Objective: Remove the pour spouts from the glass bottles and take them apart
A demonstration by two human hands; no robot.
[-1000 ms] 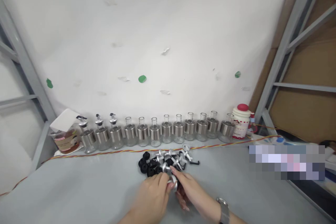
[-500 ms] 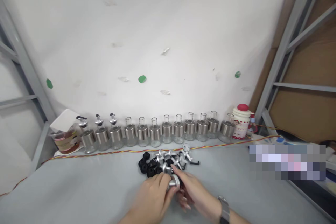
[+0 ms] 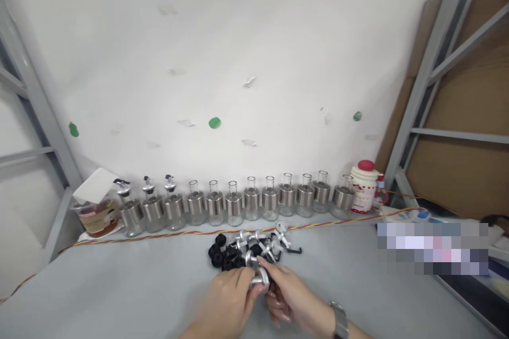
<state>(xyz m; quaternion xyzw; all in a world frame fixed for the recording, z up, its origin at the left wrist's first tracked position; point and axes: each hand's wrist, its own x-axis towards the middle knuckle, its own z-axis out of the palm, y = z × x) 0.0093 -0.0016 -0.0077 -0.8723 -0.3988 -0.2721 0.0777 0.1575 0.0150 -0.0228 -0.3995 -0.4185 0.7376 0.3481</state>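
Observation:
At the front middle of the table, my left hand (image 3: 226, 296) is closed on a silver pourer spout (image 3: 260, 277), its wide rim facing right. My right hand (image 3: 296, 297) meets it from the right, its fingers curled around a dark part at that rim. Most of the dark part is hidden by the fingers. Just beyond my hands lies a loose pile of black ribbed stoppers (image 3: 217, 259) and silver spout pieces (image 3: 274, 247). A small black hooked piece (image 3: 295, 250) lies at the pile's right side.
Along the wall stands a row of glass bottles (image 3: 214, 204) with metal bands, three of them with spouts (image 3: 170, 183). A twisted red-yellow wire (image 3: 167, 233) runs before them. A tub (image 3: 97, 220) is at left, a white red-topped canister (image 3: 363, 190) at right.
The view has shifted slightly. Both hands stay together on the spout, and the right fingers have curled in a little more beneath it.

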